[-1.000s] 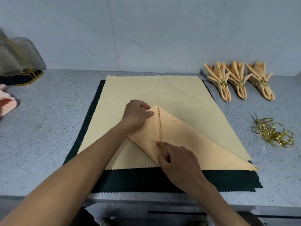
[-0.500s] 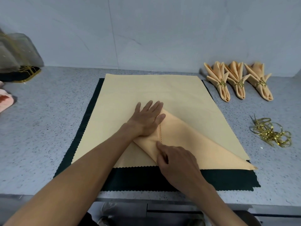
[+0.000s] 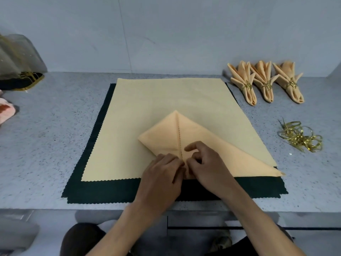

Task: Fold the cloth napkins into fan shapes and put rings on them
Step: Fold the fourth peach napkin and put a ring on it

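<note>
On the grey surface (image 3: 46, 145), a peach napkin (image 3: 166, 139) lies folded on stacked cloths. Both hands, left (image 3: 162, 180) and right (image 3: 208, 167), pinch its near corner at the seam. Open room left; gold rings (image 3: 299, 138) right.

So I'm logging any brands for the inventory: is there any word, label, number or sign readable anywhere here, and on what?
None: no text can be read in this view.
The peach napkin under the hands, the three ringed napkins, the gold rings and the dark green cloth show no print or label.
The sheer bag at far left shows none either.
</note>
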`<action>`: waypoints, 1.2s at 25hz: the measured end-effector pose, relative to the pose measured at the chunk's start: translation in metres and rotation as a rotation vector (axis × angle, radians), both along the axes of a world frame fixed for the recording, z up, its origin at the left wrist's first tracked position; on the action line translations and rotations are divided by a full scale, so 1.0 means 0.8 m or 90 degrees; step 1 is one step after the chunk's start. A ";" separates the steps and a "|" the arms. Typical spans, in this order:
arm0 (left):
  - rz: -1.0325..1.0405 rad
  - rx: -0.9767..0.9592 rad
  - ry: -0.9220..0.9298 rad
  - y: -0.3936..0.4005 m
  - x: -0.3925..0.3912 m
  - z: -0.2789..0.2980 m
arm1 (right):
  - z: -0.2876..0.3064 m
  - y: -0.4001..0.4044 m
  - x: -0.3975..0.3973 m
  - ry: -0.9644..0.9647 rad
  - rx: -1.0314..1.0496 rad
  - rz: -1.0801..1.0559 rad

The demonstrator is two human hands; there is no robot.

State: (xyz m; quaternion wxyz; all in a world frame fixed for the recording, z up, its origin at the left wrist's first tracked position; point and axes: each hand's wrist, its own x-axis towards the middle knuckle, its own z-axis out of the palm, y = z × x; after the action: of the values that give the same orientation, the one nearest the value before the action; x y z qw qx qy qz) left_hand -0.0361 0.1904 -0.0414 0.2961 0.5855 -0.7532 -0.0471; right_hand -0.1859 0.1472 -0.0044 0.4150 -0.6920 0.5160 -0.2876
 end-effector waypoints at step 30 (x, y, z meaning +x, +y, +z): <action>0.042 -0.117 -0.092 0.015 -0.022 -0.003 | 0.073 -0.145 -0.134 -0.182 0.199 0.107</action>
State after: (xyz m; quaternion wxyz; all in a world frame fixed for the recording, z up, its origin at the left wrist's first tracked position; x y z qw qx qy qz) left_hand -0.0539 0.2022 -0.0438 0.2948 0.5823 -0.7540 0.0741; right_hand -0.2929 0.0314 0.0543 0.6085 -0.6120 0.4307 -0.2642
